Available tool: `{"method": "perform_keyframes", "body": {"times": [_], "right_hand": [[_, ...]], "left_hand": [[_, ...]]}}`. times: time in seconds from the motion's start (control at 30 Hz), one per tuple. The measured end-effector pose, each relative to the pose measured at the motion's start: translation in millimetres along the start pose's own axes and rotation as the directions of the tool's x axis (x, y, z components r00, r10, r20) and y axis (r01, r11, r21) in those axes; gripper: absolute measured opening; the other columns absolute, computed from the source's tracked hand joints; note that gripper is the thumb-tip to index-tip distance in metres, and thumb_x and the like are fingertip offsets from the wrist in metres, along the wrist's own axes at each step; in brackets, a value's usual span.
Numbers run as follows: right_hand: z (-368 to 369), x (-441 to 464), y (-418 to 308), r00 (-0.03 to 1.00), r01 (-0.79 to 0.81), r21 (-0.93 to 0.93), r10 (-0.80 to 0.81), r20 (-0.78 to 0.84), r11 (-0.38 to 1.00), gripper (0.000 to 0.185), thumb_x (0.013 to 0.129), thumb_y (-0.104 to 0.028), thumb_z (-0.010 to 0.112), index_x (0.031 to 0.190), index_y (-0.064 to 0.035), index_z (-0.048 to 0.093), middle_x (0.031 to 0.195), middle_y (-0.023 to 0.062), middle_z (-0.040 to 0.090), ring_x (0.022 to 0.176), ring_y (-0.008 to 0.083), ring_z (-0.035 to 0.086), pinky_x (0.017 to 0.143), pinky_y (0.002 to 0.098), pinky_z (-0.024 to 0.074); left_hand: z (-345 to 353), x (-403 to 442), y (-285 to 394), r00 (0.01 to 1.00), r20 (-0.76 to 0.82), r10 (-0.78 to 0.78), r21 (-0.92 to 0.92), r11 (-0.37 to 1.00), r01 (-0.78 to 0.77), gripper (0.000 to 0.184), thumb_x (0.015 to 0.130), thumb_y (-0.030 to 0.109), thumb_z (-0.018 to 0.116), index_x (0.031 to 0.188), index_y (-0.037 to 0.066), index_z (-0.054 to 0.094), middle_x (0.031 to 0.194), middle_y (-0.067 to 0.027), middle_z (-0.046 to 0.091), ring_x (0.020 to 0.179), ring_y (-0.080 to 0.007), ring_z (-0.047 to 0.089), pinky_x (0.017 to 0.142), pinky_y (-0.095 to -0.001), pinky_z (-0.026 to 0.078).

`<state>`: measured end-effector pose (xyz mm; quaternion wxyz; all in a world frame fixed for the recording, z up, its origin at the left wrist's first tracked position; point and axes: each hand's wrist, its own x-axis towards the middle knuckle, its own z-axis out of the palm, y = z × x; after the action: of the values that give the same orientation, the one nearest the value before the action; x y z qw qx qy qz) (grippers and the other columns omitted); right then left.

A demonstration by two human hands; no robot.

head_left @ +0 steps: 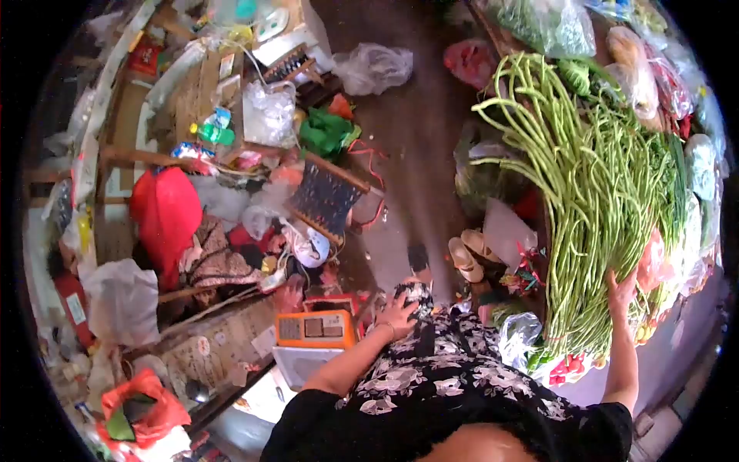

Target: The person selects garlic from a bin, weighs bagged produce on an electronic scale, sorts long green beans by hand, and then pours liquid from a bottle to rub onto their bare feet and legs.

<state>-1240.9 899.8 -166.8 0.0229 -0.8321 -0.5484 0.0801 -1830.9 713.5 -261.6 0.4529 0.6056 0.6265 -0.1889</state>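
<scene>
My left hand [396, 316] lies with its fingers spread on my black floral clothing [473, 373], around knee height. Out to the right, my right hand [622, 291] reaches to the edge of a large heap of long green beans [581, 208]. Its fingers look stretched out against the beans, with nothing visibly held. Just beyond it, a pinkish-red plastic bag [653, 260] lies on the heap. Red produce [568, 369] shows at the near end of the beans, next to a clear plastic bag [519, 337].
An orange box-like device [315, 329] stands left of my left hand. Farther left are a red cloth-like item [164, 215], cardboard [204, 350] and a green plastic bag [327, 132]. Beige slippers [466, 260] lie on the floor [408, 154] between the two sides.
</scene>
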Motion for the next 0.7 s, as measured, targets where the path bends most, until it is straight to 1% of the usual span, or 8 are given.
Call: {"method": "perform_keyframes", "body": {"times": [0.13, 0.23, 0.27, 0.3, 0.37, 0.6, 0.63, 0.7], "right_hand": [[-8.7, 5.0, -7.6, 0.987, -0.11, -0.176, 0.128, 0.099, 0.978, 0.094, 0.079, -0.053, 0.06, 0.148, -0.0083, 0.014, 0.145, 0.0212, 0.032, 0.13, 0.0366, 0.036, 0.102, 0.0552, 0.0233], [-15.5, 7.5, -15.1, 0.976, -0.133, -0.226, 0.168, 0.141, 0.965, 0.1, 0.078, -0.061, 0.056, 0.149, -0.0109, 0.007, 0.148, 0.022, 0.026, 0.131, 0.0419, 0.034, 0.103, 0.0624, 0.0213], [-26.6, 3.9, -30.5, 0.957, -0.175, -0.255, 0.225, 0.182, 0.951, 0.099, 0.079, -0.06, 0.056, 0.149, -0.0105, 0.006, 0.148, 0.0216, 0.027, 0.13, 0.0423, 0.035, 0.102, 0.0632, 0.0229], [-33.9, 1.5, -38.0, 0.933, -0.212, -0.29, 0.282, 0.226, 0.933, 0.098, 0.081, -0.059, 0.056, 0.149, -0.0101, 0.006, 0.147, 0.0212, 0.028, 0.13, 0.0428, 0.036, 0.101, 0.064, 0.0246], [-30.7, 3.2, -29.7, 0.927, -0.208, -0.26, 0.275, 0.255, 0.943, 0.098, 0.081, -0.059, 0.057, 0.149, -0.0104, 0.004, 0.147, 0.022, 0.026, 0.127, 0.0466, 0.036, 0.102, 0.0633, 0.0254], [-22.2, 12.0, -20.1, 0.912, -0.229, -0.228, 0.291, 0.29, 0.946, 0.106, 0.077, -0.067, 0.055, 0.149, -0.0084, 0.003, 0.151, 0.0215, 0.02, 0.136, 0.0416, 0.024, 0.099, 0.0725, 0.0178], [-25.2, 12.1, -21.8, 0.906, -0.231, -0.207, 0.288, 0.311, 0.951, 0.107, 0.077, -0.067, 0.054, 0.149, -0.0072, 0.003, 0.151, 0.0216, 0.02, 0.137, 0.0405, 0.022, 0.099, 0.0721, 0.0182], [-39.0, 11.8, -44.1, 0.88, -0.285, -0.218, 0.345, 0.326, 0.933, 0.102, 0.08, -0.053, 0.062, 0.147, 0.0002, 0.006, 0.148, 0.0284, 0.02, 0.137, 0.0428, 0.021, 0.112, 0.0483, 0.0178]], "left_hand": [[-16.6, -7.9, -21.1, 0.981, -0.073, 0.178, -0.162, 0.969, -0.187, 0.034, 0.084, 0.03, 0.054, 0.117, 0.025, 0.059, 0.138, -0.0141, 0.043, 0.124, -0.0338, 0.044, 0.1, -0.044, 0.04], [-2.7, 7.8, -57.3, 0.983, -0.034, 0.18, -0.318, 0.93, -0.181, 0.036, 0.084, 0.028, 0.054, 0.118, 0.019, 0.059, 0.123, -0.018, 0.056, 0.114, -0.0334, 0.053, 0.098, -0.0414, 0.042], [-4.3, 5.2, -60.2, 0.994, 0.102, 0.031, -0.5, 0.866, 0.025, 0.035, 0.083, 0.026, 0.055, 0.115, 0.011, 0.06, 0.108, -0.0204, 0.062, 0.102, -0.0363, 0.059, 0.095, -0.0419, 0.044], [-9.4, 5.1, -64.4, 0.994, 0.102, 0.027, -0.501, 0.865, 0.028, 0.035, 0.083, 0.026, 0.055, 0.115, 0.011, 0.06, 0.108, -0.0204, 0.062, 0.102, -0.0363, 0.059, 0.095, -0.0419, 0.044], [-24.7, 2.4, -73.5, 0.995, -0.048, 0.082, -0.32, 0.943, -0.093, 0.035, 0.082, 0.027, 0.057, 0.112, 0.009, 0.063, 0.107, -0.0208, 0.063, 0.102, -0.0362, 0.059, 0.091, -0.043, 0.046], [-72.1, -20.5, -89.7, 0.979, -0.141, -0.149, -0.557, 0.829, 0.046, 0.037, 0.08, 0.029, 0.064, 0.109, 0.006, 0.064, 0.099, -0.0191, 0.067, 0.093, -0.032, 0.064, 0.083, -0.0388, 0.049], [-82.2, -23.1, -90.3, 0.976, -0.126, -0.178, -0.608, 0.791, 0.066, 0.039, 0.08, 0.029, 0.065, 0.11, 0.004, 0.064, 0.101, -0.0185, 0.067, 0.095, -0.0307, 0.064, 0.084, -0.0382, 0.048], [-100.9, -16.5, -93.3, 0.976, 0.01, -0.216, -0.611, 0.772, 0.177, 0.047, 0.079, 0.031, 0.067, 0.117, 0.002, 0.06, 0.109, -0.0177, 0.066, 0.1, -0.029, 0.063, 0.087, -0.0366, 0.048]]}}
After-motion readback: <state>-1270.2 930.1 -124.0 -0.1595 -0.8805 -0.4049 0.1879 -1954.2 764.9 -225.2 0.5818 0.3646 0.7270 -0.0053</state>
